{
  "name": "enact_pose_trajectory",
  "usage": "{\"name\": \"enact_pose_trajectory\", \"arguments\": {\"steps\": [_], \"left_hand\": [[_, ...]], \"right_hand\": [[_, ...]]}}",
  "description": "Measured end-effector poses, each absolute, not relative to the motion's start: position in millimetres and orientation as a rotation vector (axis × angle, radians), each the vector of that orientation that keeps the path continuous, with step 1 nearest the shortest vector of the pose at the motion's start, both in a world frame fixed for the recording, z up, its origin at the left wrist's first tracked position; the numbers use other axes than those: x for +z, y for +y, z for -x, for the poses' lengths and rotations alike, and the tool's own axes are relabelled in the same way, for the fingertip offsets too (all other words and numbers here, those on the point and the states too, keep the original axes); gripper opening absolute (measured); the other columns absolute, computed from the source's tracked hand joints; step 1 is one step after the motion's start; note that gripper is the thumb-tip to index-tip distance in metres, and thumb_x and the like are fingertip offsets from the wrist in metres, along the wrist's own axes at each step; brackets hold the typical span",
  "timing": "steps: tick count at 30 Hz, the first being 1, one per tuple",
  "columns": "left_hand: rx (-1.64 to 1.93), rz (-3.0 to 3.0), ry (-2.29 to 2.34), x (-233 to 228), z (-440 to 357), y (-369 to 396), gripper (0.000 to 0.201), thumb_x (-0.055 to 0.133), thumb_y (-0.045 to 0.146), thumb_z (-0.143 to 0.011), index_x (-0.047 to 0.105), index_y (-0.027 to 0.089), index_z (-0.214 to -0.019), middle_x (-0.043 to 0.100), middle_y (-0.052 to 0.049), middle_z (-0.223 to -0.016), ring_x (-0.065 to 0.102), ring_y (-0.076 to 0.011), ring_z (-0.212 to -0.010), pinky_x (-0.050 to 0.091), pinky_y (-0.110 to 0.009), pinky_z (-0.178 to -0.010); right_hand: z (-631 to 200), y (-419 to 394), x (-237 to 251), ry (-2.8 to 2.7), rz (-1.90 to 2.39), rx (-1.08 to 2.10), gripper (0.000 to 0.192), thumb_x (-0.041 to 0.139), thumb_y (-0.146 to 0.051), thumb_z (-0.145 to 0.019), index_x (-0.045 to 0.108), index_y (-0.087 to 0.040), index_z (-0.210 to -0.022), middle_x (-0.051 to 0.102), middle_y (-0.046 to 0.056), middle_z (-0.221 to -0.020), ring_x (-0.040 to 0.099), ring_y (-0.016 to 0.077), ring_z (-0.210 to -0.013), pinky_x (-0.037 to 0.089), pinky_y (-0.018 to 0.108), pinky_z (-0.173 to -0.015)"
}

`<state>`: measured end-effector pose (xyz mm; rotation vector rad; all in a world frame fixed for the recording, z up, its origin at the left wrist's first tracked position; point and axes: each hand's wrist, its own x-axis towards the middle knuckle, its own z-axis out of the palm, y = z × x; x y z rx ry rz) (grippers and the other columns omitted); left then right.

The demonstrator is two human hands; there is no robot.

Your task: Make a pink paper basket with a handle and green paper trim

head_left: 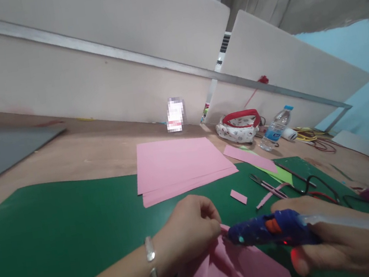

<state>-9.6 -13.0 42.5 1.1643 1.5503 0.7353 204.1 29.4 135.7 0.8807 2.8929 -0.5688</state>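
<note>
My left hand (195,224), with a silver bracelet at the wrist, pinches the upper edge of a folded pink paper piece (232,270) at the bottom of the view. In my right hand (333,232) is a blue glue gun (270,229) with an orange part and a small red light. A clear glue stick (360,223) sticks out of its back end. The gun's nozzle points left and meets the paper's edge close to my left fingertips; the exact contact is hard to see. Both hands are closed.
A green cutting mat (73,229) covers the table. On or near it lie pink sheets (181,162), a pink scrap (238,196), scissors (268,186) and green paper (282,175). Behind stand a lit phone (175,114), a pouch (238,128) and a water bottle (276,129). Cables run at right.
</note>
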Motion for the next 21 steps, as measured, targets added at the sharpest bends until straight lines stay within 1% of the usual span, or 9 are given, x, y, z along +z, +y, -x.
{"name": "enact_pose_trajectory", "arguments": {"steps": [3,6,8,11,13,15,18,21], "left_hand": [[0.737,-1.186,1.562,42,10,-14,0.016,0.050,0.007,-0.057,0.060,0.019,-0.057,0.056,0.004,-0.048,0.048,-0.0108,-0.048,0.032,-0.022,-0.045],[0.736,-1.188,1.568,44,10,-14,0.017,0.049,0.006,-0.056,0.059,0.019,-0.056,0.053,0.005,-0.046,0.047,-0.0101,-0.047,0.031,-0.021,-0.044],[0.730,-1.179,1.568,45,9,-14,0.017,0.048,0.006,-0.055,0.059,0.019,-0.057,0.052,0.006,-0.045,0.046,-0.0097,-0.046,0.029,-0.021,-0.043],[0.717,-1.174,1.569,45,9,-14,0.018,0.048,0.006,-0.055,0.060,0.019,-0.058,0.053,0.006,-0.046,0.047,-0.0100,-0.045,0.029,-0.021,-0.043],[0.710,-1.180,1.567,45,9,-14,0.018,0.049,0.006,-0.055,0.060,0.019,-0.059,0.054,0.005,-0.046,0.047,-0.0101,-0.045,0.029,-0.021,-0.042],[0.706,-1.192,1.561,45,9,-15,0.016,0.051,0.006,-0.057,0.060,0.019,-0.058,0.055,0.005,-0.046,0.046,-0.0100,-0.046,0.030,-0.021,-0.043],[0.706,-1.201,1.554,46,9,-16,0.014,0.053,0.007,-0.058,0.060,0.019,-0.058,0.054,0.005,-0.047,0.046,-0.0097,-0.046,0.030,-0.021,-0.043],[0.697,-1.194,1.554,47,8,-16,0.013,0.053,0.007,-0.057,0.059,0.019,-0.058,0.050,0.007,-0.044,0.042,-0.0087,-0.044,0.027,-0.022,-0.042]], "right_hand": [[-200,29,140,2.800,-0.807,-0.511,0.018,0.061,-0.041,-0.087,0.066,-0.025,-0.080,0.067,-0.001,-0.074,0.061,0.0143,-0.059,0.041,0.020,-0.049],[-203,29,141,2.805,-0.826,-0.565,0.016,0.064,-0.041,-0.084,0.067,-0.026,-0.084,0.067,-0.001,-0.071,0.060,0.0155,-0.058,0.041,0.022,-0.047],[-209,29,141,2.841,-0.828,-0.593,0.012,0.067,-0.039,-0.082,0.068,-0.027,-0.081,0.067,-0.002,-0.069,0.061,0.0162,-0.058,0.042,0.022,-0.049],[-216,29,139,2.871,-0.829,-0.549,0.008,0.068,-0.035,-0.081,0.068,-0.028,-0.077,0.069,-0.002,-0.071,0.062,0.0168,-0.061,0.044,0.023,-0.053],[-216,29,139,2.872,-0.818,-0.538,0.007,0.067,-0.035,-0.082,0.069,-0.028,-0.083,0.069,-0.002,-0.073,0.062,0.0166,-0.061,0.044,0.022,-0.053],[-212,29,139,2.858,-0.809,-0.532,0.011,0.066,-0.037,-0.083,0.069,-0.028,-0.088,0.068,-0.002,-0.072,0.061,0.0160,-0.060,0.042,0.022,-0.050],[-204,30,142,2.793,-0.829,-0.519,0.017,0.063,-0.041,-0.085,0.065,-0.024,-0.081,0.066,-0.002,-0.072,0.060,0.0153,-0.061,0.040,0.020,-0.049],[-201,29,144,2.718,-0.797,-0.620,0.020,0.061,-0.041,-0.087,0.062,-0.023,-0.078,0.066,-0.002,-0.074,0.060,0.0143,-0.062,0.041,0.019,-0.050]]}}
